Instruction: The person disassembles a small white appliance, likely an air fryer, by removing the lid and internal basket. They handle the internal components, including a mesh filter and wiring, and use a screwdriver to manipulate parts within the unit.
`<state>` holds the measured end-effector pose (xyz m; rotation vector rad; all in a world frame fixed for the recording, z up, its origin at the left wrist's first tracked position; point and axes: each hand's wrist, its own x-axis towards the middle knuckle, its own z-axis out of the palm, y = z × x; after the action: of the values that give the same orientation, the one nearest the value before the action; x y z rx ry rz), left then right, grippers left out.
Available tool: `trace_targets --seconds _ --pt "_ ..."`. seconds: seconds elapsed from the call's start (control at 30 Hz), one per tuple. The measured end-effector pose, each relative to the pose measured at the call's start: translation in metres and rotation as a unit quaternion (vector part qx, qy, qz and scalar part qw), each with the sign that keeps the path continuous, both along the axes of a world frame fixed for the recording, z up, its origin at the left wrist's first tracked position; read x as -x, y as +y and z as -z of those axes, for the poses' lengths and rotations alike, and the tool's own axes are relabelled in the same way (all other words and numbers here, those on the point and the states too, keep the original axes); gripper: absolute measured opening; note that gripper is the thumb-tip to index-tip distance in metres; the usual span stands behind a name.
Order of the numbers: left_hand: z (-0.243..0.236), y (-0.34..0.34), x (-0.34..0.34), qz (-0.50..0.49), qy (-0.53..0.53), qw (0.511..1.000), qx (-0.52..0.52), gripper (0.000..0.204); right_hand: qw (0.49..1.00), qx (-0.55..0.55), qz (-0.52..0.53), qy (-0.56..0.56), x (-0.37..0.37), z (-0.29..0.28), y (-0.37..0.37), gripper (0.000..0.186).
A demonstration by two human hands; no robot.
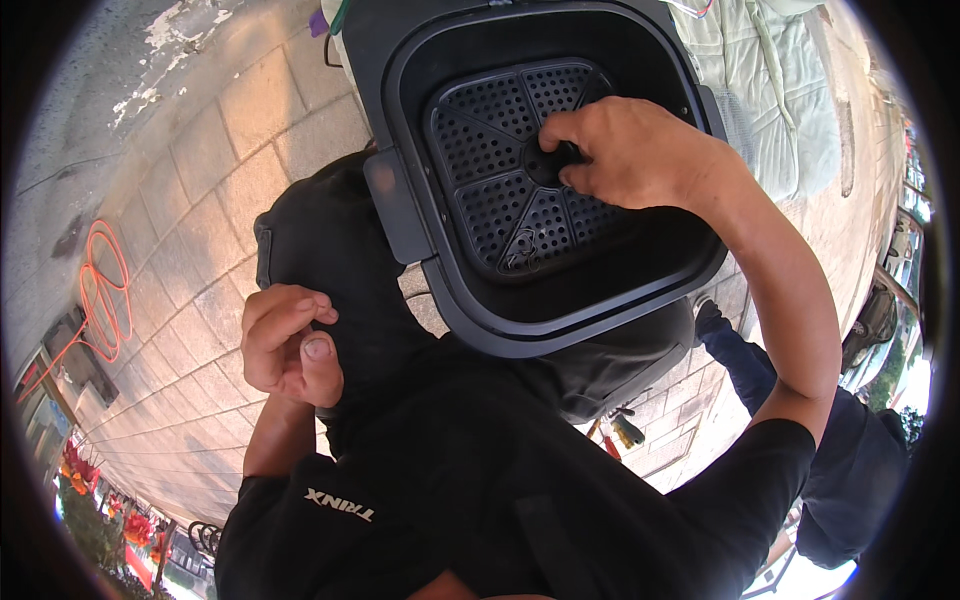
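Out at far left, a looped orange cord (105,280) lay on the stone paving (205,290), well apart from the action. Next came the left hand (290,345), half curled, nothing visible in it, and not touching the basket: no steadying there! Then the black, rounded-square basket (610,285) itself, over the lap, a black perforated tray (490,130) down inside; unbraced, it could have tipped under an uneven tug. And rightmost, the right hand (635,155), thumb and fingers parted about the tray's round black hub (543,165); gripping or merely touching, impossible to tell, and a loose pinch might have slipped.
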<state>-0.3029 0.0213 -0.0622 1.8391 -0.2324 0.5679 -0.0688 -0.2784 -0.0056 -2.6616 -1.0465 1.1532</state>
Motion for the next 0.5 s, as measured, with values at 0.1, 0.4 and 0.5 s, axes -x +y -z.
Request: trace_targets --seconds 0.1,0.4,0.5 --pt "0.000 0.000 -0.003 0.002 -0.005 1.000 -0.026 0.034 0.998 -0.004 -0.048 -0.038 0.004 0.006 0.003 0.025" --pt "-0.002 -0.001 -0.003 -0.010 0.004 1.000 -0.028 0.033 0.967 -0.045 -0.175 -0.178 0.011 0.022 0.001 0.010" --pt "0.000 -0.003 -0.004 -0.010 -0.002 1.000 -0.027 0.033 0.955 -0.056 -0.205 -0.206 0.011 0.026 -0.004 0.011"
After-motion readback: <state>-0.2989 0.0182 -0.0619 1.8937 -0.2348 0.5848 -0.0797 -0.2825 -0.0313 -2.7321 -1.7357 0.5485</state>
